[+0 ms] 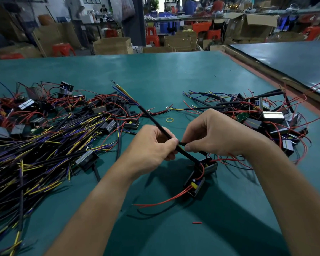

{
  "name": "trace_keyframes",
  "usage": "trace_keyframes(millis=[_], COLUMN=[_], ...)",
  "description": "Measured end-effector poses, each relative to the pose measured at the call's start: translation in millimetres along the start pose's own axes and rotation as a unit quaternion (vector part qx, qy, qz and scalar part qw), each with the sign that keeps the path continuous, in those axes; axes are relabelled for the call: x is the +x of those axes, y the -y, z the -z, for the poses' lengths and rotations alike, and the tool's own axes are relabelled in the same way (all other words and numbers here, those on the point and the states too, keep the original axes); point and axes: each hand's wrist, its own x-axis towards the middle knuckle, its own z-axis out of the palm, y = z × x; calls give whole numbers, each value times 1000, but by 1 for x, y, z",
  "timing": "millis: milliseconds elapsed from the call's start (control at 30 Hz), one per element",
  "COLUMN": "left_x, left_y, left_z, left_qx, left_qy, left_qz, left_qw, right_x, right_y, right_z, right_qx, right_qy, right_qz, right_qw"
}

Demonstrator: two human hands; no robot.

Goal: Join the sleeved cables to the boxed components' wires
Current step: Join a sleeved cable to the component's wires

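Gripped in the curled fingers of the left hand [151, 145], above the near middle of the green table [155, 71]: the long black sleeved cable [149, 116]. Ran on a slant, far end toward the table's far-left corner, near end down and right to the small black boxed component [193, 182] with thin red wires [164, 201], nearer the right hand [216, 133]. Pinched by that hand, just beside the left thumb: a short black tube end [182, 143] (sleeve or wire, could not tell).

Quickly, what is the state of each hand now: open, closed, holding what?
Left hand: closed, gripping the black sleeved cable.
Right hand: closed, pinching a thin black piece at the cable.
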Motion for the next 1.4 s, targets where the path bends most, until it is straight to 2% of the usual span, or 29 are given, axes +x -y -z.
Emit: trace_keyframes(millis=[233, 500, 700, 900, 1167, 1400], left_x=[0, 1, 1, 0, -1, -1], left_y=[2, -2, -1, -1, -2, -3], left_z=[3, 5, 6, 8, 8, 7], left_qx=[19, -68, -117, -102, -100, -95], left_qy=[8, 5, -1, 10, 19, 16], left_qz=[-23, 45, 41, 21, 7, -9], left_qw=[1000, 997, 992, 994, 995, 995], right_x=[2, 3, 2, 2, 5, 3], right_y=[-4, -5, -3, -3, -6, -8], right_z=[-3, -2, -1, -1, -2, 1], right_qx=[-4, 22, 37, 26, -8, 34], right_qy=[-39, -32, -25, -11, -39, -19], right_qz=[11, 6, 19, 13, 11, 26], right_qw=[999, 999, 999, 1000, 999, 999])
